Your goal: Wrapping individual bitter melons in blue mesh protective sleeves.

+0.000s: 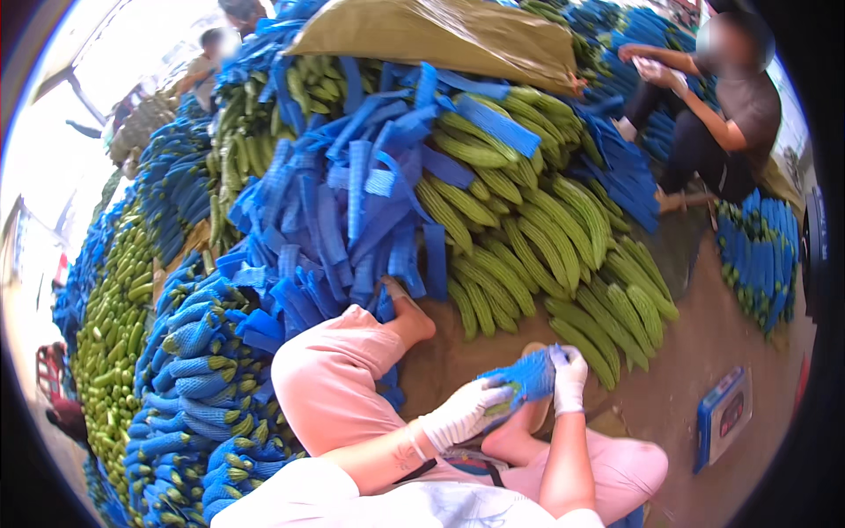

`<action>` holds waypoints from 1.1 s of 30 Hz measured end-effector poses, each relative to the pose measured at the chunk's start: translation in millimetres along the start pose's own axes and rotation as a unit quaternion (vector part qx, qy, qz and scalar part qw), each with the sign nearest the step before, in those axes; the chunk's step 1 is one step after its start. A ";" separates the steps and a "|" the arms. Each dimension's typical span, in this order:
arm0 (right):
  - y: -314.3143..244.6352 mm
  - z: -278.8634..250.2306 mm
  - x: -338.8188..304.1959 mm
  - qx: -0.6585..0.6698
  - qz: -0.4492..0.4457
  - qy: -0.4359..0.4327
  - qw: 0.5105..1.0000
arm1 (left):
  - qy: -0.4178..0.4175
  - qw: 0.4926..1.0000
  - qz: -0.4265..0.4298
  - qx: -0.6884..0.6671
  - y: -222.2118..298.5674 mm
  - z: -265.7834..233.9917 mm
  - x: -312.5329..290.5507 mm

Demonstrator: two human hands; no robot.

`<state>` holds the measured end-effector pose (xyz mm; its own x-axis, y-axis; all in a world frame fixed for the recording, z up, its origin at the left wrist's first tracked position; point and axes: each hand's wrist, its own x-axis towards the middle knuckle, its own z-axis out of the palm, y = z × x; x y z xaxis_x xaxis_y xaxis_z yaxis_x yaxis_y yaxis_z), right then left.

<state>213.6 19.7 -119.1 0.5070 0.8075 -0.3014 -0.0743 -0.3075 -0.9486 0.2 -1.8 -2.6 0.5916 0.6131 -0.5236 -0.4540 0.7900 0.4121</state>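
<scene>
Both my hands wear white gloves and meet in front of my lap. My left hand (pixel 459 410) is closed around the lower end of a long item, where a little green shows by the fingers. A blue foam net sleeve (pixel 521 377) covers the rest of it. My right hand (pixel 570 380) pinches the sleeve's far end. Ahead lies a heap of bare green bitter gourds (pixel 563 238), long and ridged. Left of them is a loose pile of flat blue foam net sleeves (pixel 352 194).
Sleeved gourds (pixel 198 361) are stacked at my left, beside a heap of bare ones (pixel 110 343). A brown sheet (pixel 440 40) covers the back of the pile. At right sit another person (pixel 735 114), a sleeved bundle (pixel 759 264) and a blue-edged box (pixel 726 418).
</scene>
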 end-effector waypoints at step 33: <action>-102.2 -21.3 -120.0 0.382 0.032 -0.245 0.891 | -0.012 0.796 0.416 0.440 41.3 72.7 -3.2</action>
<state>178.7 -56.4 16.1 0.0592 0.9808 -0.1861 -0.7466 -0.0802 -0.6604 28.0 28.4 70.4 0.3467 0.9133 0.2139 -0.0587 -0.2065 0.9767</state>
